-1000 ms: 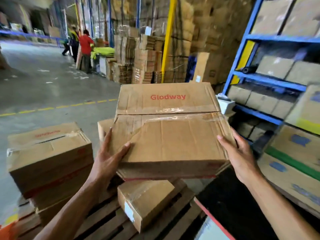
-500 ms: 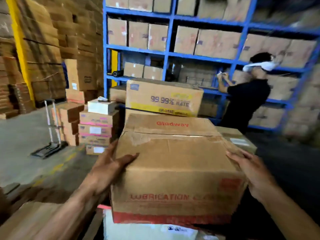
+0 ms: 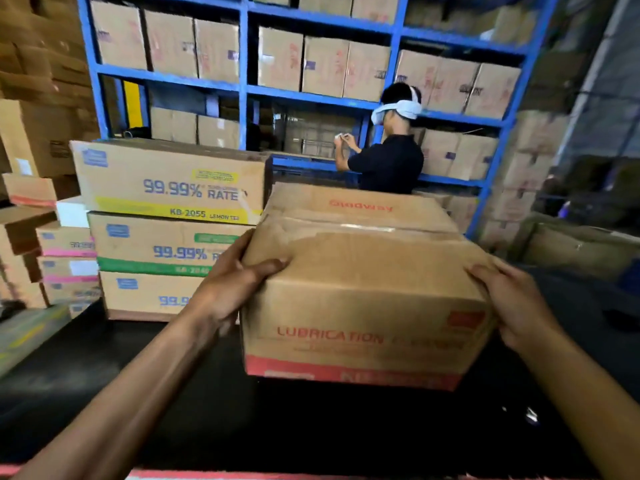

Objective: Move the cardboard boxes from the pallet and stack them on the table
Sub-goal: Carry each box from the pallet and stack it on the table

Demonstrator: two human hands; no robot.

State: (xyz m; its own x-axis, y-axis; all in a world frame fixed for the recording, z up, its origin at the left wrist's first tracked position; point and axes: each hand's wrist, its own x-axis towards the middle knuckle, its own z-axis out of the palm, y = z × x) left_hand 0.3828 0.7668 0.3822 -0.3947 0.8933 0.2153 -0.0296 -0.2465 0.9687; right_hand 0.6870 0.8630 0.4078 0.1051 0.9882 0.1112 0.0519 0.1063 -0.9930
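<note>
Clearly both hands (image 3: 239,289) (image 3: 512,306) clasp the cardboard box (image 3: 363,296), its underside and far fingertips hidden.

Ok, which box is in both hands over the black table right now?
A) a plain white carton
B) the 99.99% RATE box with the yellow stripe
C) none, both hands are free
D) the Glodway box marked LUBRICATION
D: the left hand and right hand grip the sides of the Glodway box, printed LUBRICATION on its front; the yellow-striped box sits stacked behind it.
</note>
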